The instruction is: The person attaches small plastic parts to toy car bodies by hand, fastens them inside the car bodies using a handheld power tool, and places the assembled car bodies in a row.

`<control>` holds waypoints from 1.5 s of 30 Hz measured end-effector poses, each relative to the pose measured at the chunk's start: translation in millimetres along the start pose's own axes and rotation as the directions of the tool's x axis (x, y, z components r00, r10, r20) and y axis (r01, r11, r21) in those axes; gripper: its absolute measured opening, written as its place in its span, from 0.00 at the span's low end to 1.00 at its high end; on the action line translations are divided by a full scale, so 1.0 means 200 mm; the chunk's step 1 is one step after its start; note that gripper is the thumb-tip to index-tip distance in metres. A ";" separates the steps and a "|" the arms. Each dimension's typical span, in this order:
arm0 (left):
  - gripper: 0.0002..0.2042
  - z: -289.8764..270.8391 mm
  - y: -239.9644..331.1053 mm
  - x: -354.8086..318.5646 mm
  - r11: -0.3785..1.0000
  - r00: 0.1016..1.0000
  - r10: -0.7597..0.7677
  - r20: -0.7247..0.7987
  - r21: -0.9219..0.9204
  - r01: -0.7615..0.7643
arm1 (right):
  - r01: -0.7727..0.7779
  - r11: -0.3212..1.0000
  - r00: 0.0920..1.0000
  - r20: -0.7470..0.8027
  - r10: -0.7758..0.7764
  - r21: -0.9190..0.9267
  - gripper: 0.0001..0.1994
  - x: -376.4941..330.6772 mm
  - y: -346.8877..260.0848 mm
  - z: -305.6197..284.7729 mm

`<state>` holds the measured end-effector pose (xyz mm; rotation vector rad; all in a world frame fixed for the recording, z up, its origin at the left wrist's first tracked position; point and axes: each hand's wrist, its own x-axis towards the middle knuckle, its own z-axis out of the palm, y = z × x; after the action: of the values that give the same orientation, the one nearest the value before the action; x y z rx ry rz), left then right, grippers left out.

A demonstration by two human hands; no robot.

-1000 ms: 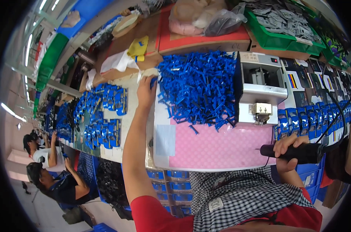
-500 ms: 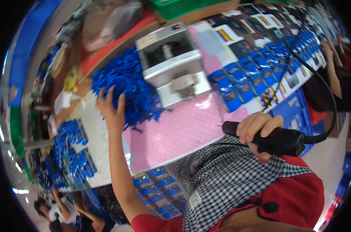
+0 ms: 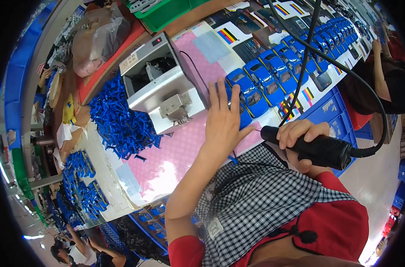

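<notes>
My left hand [image 3: 224,121] is open with fingers spread, lying over the pink mat [image 3: 175,153] right beside a grey benchtop machine [image 3: 160,84]. Its fingertips reach the nearest blue toy car [image 3: 248,95] in a row of several cars running up to the right. My right hand [image 3: 300,135] is shut on a black corded power screwdriver [image 3: 323,151] just off the bench edge, above my checked apron. Its cable [image 3: 307,58] loops up and over the cars. A heap of small blue plastic parts [image 3: 118,124] lies left of the machine.
A green crate [image 3: 167,9] and a filled plastic bag [image 3: 100,33] stand at the back. More blue cars [image 3: 80,164] lie at the bench's left end. Blue crates [image 3: 338,111] sit under the bench. A co-worker [image 3: 385,75] works at right; other people [image 3: 77,253] sit lower left.
My left hand has left the heap of blue parts and moved right, past the machine, to the row of toy cars. My right hand still holds the screwdriver. My view has swung right.
</notes>
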<state>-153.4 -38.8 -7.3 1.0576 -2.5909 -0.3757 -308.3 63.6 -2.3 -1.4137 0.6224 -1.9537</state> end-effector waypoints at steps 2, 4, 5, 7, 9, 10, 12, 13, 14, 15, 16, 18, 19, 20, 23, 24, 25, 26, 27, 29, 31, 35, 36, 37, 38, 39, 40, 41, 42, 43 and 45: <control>0.45 0.02 -0.01 0.01 1.000 1.000 -0.010 0.023 0.022 0.010 | -0.055 0.997 0.997 -0.062 0.051 -0.053 0.24 -0.02 -0.01 0.00; 0.44 0.02 -0.03 0.04 1.000 1.000 0.007 -0.007 0.026 -0.006 | -0.058 0.997 0.995 -0.086 0.054 -0.045 0.25 -0.01 0.00 0.00; 0.44 0.01 -0.05 0.03 1.000 1.000 -0.016 0.011 0.025 0.015 | -0.051 0.998 0.995 -0.089 0.049 -0.022 0.25 -0.01 0.02 0.01; 0.44 0.00 -0.09 0.04 0.994 0.996 0.059 -0.073 -0.087 -0.065 | 0.040 0.994 0.997 -0.075 -0.032 0.105 0.24 -0.01 0.07 -0.02; 0.39 0.00 -0.10 0.04 0.991 0.994 0.061 -0.095 -0.112 -0.072 | 0.053 0.996 0.996 -0.070 -0.048 0.073 0.24 0.00 0.08 -0.03; 0.37 0.00 -0.12 0.04 0.983 0.982 0.150 -0.117 -0.087 -0.160 | 0.046 0.996 0.997 -0.070 -0.041 0.078 0.24 0.02 0.07 -0.04; 0.36 0.00 -0.11 0.02 0.967 0.960 0.242 -0.140 -0.048 -0.251 | 0.059 0.995 0.996 -0.065 -0.053 0.084 0.25 0.02 0.05 -0.03; 0.35 -0.02 -0.08 0.00 0.971 0.962 0.238 -0.131 -0.002 -0.240 | 0.077 0.993 0.996 -0.056 -0.073 0.086 0.25 0.04 0.03 -0.03; 0.33 -0.04 -0.07 0.00 0.972 0.963 0.232 -0.135 0.066 -0.225 | 0.047 0.993 0.997 -0.066 -0.040 0.110 0.25 0.05 0.01 -0.02; 0.31 0.01 -0.07 -0.02 0.985 0.976 0.169 -0.135 0.037 -0.166 | 0.035 0.994 0.997 -0.075 -0.027 0.106 0.25 0.04 -0.02 0.00; 0.30 0.02 -0.05 -0.02 0.989 0.982 0.139 -0.124 -0.024 -0.144 | 0.054 0.990 0.991 -0.132 -0.036 0.133 0.25 0.02 0.00 0.00; 0.30 0.04 -0.02 0.01 0.980 0.979 0.163 -0.121 -0.091 -0.174 | 0.060 0.997 0.995 -0.076 -0.057 0.039 0.24 0.00 0.04 -0.04; 0.30 0.04 -0.02 0.03 0.995 0.986 0.068 -0.150 -0.059 -0.078 | 0.079 0.995 0.995 -0.068 -0.075 0.053 0.24 -0.01 0.06 -0.05; 0.30 0.06 0.03 0.04 0.998 0.985 -0.028 -0.172 -0.056 0.019 | 0.077 0.996 0.997 -0.009 -0.076 0.052 0.24 0.00 0.05 -0.07; 0.33 0.11 0.05 0.06 0.988 0.981 -0.141 -0.135 0.046 0.149 | 0.055 0.997 0.991 0.116 -0.061 0.047 0.25 0.02 -0.02 -0.08; 0.33 0.11 0.07 0.10 0.992 0.984 -0.115 -0.138 0.031 0.120 | 0.065 0.995 0.994 0.087 -0.071 0.070 0.25 0.01 -0.02 -0.06; 0.32 0.11 0.10 0.12 0.988 0.978 -0.145 -0.150 0.035 0.151 | 0.073 0.996 0.994 0.081 -0.076 0.045 0.25 0.01 -0.02 -0.07; 0.31 0.10 0.11 0.14 0.981 0.970 -0.181 -0.163 0.041 0.190 | 0.097 0.993 0.993 0.064 -0.101 0.067 0.25 0.01 -0.01 -0.07; 0.31 0.09 0.11 0.14 0.983 0.972 -0.173 -0.156 0.033 0.180 | 0.116 0.989 0.992 0.046 -0.120 0.094 0.25 0.00 -0.01 -0.07; 0.29 0.08 0.07 0.12 0.984 0.956 -0.141 -0.257 -0.147 0.105 | 0.123 0.988 0.991 0.046 -0.128 0.098 0.25 0.01 0.01 -0.07; 0.27 0.06 0.05 0.10 0.987 0.952 -0.127 -0.277 -0.130 0.093 | 0.105 0.992 0.991 0.072 -0.109 0.065 0.24 0.02 0.02 -0.08; 0.25 -0.10 0.11 -0.05 0.990 0.926 0.099 -0.363 -0.062 -0.130 | 0.118 0.993 0.990 -0.075 -0.117 0.002 0.25 -0.01 0.01 -0.01; 0.24 -0.12 0.10 -0.07 0.974 0.887 0.224 -0.405 0.051 -0.223 | 0.112 0.993 0.987 -0.113 -0.115 -0.036 0.25 -0.02 0.02 -0.01; 0.24 -0.15 0.07 -0.13 0.981 0.901 0.192 -0.390 0.061 -0.183 | 0.085 0.996 0.990 -0.111 -0.085 0.001 0.25 -0.02 0.03 -0.01; 0.24 -0.18 0.06 -0.21 0.988 0.894 0.154 -0.420 0.078 -0.133 | 0.096 0.995 0.992 -0.082 -0.096 -0.011 0.25 -0.01 0.04 -0.02; 0.23 -0.21 0.05 -0.30 0.992 0.888 0.120 -0.445 0.092 -0.088 | 0.105 0.994 0.993 -0.059 -0.107 -0.027 0.25 -0.01 0.03 -0.03; 0.24 -0.22 0.02 -0.40 0.996 0.896 0.045 -0.441 0.091 -0.006 | 0.105 0.991 0.994 -0.009 -0.104 0.088 0.25 -0.02 0.02 -0.04; 0.24 -0.22 -0.02 -0.48 0.989 0.906 -0.043 -0.420 0.109 0.097 | 0.088 0.992 0.996 -0.006 -0.088 0.095 0.25 0.00 0.03 -0.06; 0.24 -0.21 -0.08 -0.56 0.978 0.908 -0.108 -0.405 0.119 0.169 | 0.100 0.991 0.995 0.012 -0.101 0.091 0.24 0.00 0.03 -0.05; 0.25 -0.19 -0.12 -0.63 0.963 0.904 -0.171 -0.391 0.129 0.238 | 0.113 0.990 0.993 0.031 -0.116 0.084 0.24 -0.01 0.03 -0.05; 0.24 -0.17 -0.19 -0.71 0.915 0.928 -0.239 -0.286 0.253 0.313 | 0.073 0.995 0.997 0.015 -0.074 0.070 0.25 0.00 0.02 -0.02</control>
<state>-20.9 31.9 -16.1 1.4805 -2.3176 0.0879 -311.7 61.8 -6.3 -1.4281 0.4966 -1.9976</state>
